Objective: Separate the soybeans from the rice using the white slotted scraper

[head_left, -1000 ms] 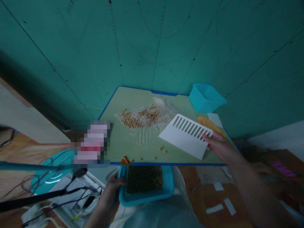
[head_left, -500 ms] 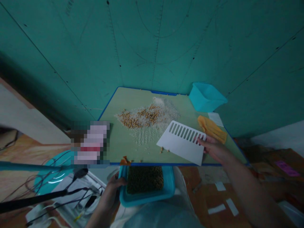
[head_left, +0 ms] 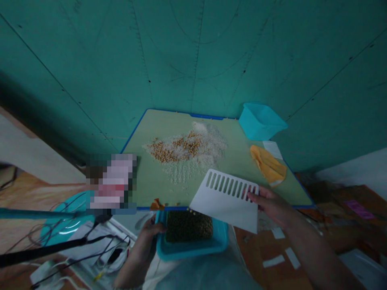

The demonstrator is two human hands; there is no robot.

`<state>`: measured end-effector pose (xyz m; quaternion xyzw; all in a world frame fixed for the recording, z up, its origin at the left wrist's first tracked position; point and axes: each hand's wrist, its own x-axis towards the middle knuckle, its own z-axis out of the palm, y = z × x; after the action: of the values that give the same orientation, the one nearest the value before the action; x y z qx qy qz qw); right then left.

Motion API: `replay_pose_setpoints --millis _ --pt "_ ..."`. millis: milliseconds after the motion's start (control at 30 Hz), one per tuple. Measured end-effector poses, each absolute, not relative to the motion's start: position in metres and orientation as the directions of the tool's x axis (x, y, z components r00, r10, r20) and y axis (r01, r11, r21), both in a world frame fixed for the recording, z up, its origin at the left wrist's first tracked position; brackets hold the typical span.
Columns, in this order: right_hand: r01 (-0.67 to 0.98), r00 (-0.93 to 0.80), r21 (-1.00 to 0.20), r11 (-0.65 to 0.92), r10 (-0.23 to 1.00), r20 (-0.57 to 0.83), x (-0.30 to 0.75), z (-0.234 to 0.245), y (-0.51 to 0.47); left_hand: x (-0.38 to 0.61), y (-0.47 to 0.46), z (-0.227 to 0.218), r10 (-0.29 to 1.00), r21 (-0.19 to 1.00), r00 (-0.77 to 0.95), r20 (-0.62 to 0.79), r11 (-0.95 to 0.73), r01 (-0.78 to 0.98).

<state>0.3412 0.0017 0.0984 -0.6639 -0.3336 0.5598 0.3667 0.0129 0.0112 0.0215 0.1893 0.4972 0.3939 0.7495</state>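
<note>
My right hand grips the slotted end of a flat white plastic scraper, which slants across the table's front edge. A few pale yellow beans lie by its left corner. Below that edge, my left hand holds the left rim of a turquoise basin, thumb over the rim. Dark green beans fill much of the basin, with lighter ones at the right. On the pale green tabletop a spread heap mixes yellow beans with white grains.
An orange cloth lies on the table's right side, near a white paper. A turquoise bin stands at the back right corner. A small orange scrap rests at the front edge. A green wall rises behind the table.
My right hand has drawn the scraper toward me, over the table's front edge. A few beans have shifted to that edge with it. The basin sits slightly further right.
</note>
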Motion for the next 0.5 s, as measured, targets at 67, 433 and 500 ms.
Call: replay_pose_setpoints --millis 67,433,500 --pt "0.016 0.116 -0.859 -0.512 0.854 -0.507 0.34 0.099 -0.001 0.013 0.011 0.022 0.776 0.67 0.204 -0.597 0.622 -0.406" --pt "-0.021 0.079 -0.876 -0.482 0.873 -0.482 0.323 0.096 0.016 0.002 0.009 0.033 0.784 0.682 0.125 -0.609 0.597 -0.422" --pt "-0.008 0.054 -0.887 -0.462 0.885 -0.462 0.316 0.093 0.025 -0.004 0.008 0.03 0.79 0.686 0.114 -0.602 0.586 -0.431"
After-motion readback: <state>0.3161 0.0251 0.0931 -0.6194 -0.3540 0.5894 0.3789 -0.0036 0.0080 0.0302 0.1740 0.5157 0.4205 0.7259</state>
